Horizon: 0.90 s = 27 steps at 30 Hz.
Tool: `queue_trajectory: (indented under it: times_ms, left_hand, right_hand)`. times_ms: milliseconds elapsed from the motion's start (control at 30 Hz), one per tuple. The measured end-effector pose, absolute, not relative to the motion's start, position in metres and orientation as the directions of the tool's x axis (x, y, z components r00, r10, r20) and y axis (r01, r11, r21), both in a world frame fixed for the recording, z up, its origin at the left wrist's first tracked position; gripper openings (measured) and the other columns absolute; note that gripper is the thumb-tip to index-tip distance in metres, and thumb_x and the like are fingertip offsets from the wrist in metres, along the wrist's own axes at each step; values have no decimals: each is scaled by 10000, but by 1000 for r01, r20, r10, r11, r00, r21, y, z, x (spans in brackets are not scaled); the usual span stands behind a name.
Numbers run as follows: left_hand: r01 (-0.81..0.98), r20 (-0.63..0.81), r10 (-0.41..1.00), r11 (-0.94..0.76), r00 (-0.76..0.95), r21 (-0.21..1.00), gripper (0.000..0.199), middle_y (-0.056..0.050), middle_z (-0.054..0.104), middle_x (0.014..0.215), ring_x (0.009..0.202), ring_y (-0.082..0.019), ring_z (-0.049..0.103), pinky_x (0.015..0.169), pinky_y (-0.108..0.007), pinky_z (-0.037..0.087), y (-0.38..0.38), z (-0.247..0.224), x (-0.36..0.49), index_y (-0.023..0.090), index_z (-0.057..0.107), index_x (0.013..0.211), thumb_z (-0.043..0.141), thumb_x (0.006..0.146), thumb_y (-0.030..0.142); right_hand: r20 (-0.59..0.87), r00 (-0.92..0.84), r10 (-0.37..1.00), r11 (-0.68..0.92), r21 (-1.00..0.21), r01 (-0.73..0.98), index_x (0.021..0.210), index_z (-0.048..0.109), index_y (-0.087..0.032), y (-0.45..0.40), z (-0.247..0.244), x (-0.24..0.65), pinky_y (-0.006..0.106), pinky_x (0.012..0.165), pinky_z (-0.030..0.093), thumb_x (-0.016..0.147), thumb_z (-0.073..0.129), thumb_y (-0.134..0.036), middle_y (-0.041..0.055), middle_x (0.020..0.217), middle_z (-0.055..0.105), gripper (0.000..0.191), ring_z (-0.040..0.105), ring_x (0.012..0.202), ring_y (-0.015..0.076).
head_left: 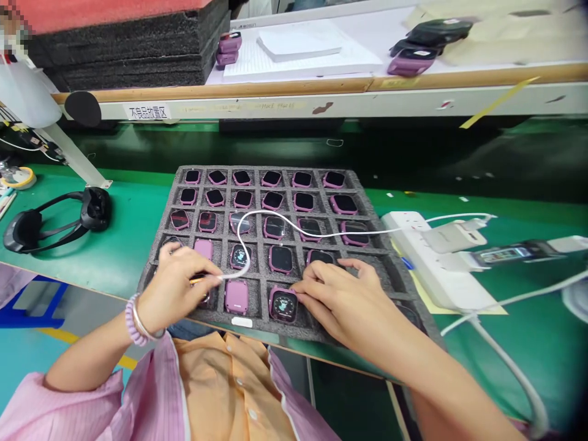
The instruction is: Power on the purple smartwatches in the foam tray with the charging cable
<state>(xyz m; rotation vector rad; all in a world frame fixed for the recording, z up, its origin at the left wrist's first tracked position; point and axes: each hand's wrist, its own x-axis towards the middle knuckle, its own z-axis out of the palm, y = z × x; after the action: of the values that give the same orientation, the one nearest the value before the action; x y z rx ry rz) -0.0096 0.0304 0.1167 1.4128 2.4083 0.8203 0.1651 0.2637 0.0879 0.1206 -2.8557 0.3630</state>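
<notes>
A dark grey foam tray [294, 282] divided into compartments holds several pink-purple smartwatch bodies without straps. My left hand [179, 278] pinches the end of a white charging cable [275, 214] over the tray's near left part. My right hand [342, 297] is closed, its fingertips gripping the right edge of a smartwatch [283, 304] in the front row, whose screen is lit. Between the hands lies another smartwatch [236, 296] with its back up. Behind it, a second lit smartwatch [241, 254] sits in its compartment, close to the cable. My hands cover some compartments.
The cable runs right to a white power strip [432, 263] with plugged-in adapters. A black headset-like strap device [59, 220] lies at left. Above, a shelf [294, 101] bears black foam blocks [124, 52], papers [298, 46] and several more watches [412, 60].
</notes>
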Motion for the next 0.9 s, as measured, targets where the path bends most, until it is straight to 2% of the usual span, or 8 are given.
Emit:
queue_trajectory:
  times_ms: [100,300,433,500,600,733,800,900]
  left_hand:
    - [786,126,918,243,-375,568,77,69,699,886,875,-150,590,1009,-435,211,39,107,17,270,664,885,635,929,214]
    - [984,167,971,162,-172,72,59,-8,670,890,893,-227,545,1051,-529,256,51,111,31,210,622,994,583,951,220]
    - [996,105,994,41,-31,-85,165,-19,648,795,818,-204,545,1125,-489,276,59,123,26,178,609,991,445,989,165]
    - [998,87,995,58,-56,-20,151,-24,665,815,833,-205,571,1115,-485,302,61,123,18,185,609,1029,464,993,211]
    - [955,14,987,154,-163,255,206,-44,705,1006,956,-214,608,1047,-453,357,61,119,0,206,590,1155,496,1004,310]
    - [806,-38,950,282,-309,521,309,-42,696,1159,1038,-200,598,997,-410,340,62,111,-14,215,599,1174,325,1054,294]
    - [760,-92,934,336,-345,556,344,-21,707,1123,1012,-202,594,961,-407,322,64,109,-12,232,630,1120,297,1058,290]
    - [775,-184,914,404,-361,485,373,-14,716,995,942,-215,569,900,-407,292,65,112,-4,223,663,1007,301,1057,296]
  right_hand:
    - [270,-962,-37,969,-227,-100,838,657,-196,262,87,166,481,888,274,1029,294,-168,32,807,539,411,570,719,212]
    - [252,-967,-32,974,-208,-86,861,667,-197,261,88,167,486,944,283,1003,363,-133,35,827,552,342,569,742,210]
    - [222,-975,-10,983,-176,-50,841,668,-191,259,89,167,487,972,278,978,402,-99,38,826,569,312,570,759,208]
    - [224,-975,-1,987,-155,-36,843,673,-194,258,89,167,480,982,278,967,430,-92,37,828,572,291,573,768,205]
    - [246,-969,9,989,-148,-28,843,676,-196,257,87,168,478,991,273,963,439,-88,37,830,572,287,575,770,203]
    - [240,-971,15,988,-152,-23,842,671,-188,256,85,169,481,1004,260,969,418,-81,43,828,577,302,571,777,202]
    - [249,-968,18,988,-154,-21,841,669,-184,255,84,168,486,1003,256,972,414,-82,43,828,573,304,575,780,207]
    - [269,-963,17,988,-151,-25,839,668,-181,255,84,168,489,999,256,972,413,-82,41,825,569,304,579,776,212]
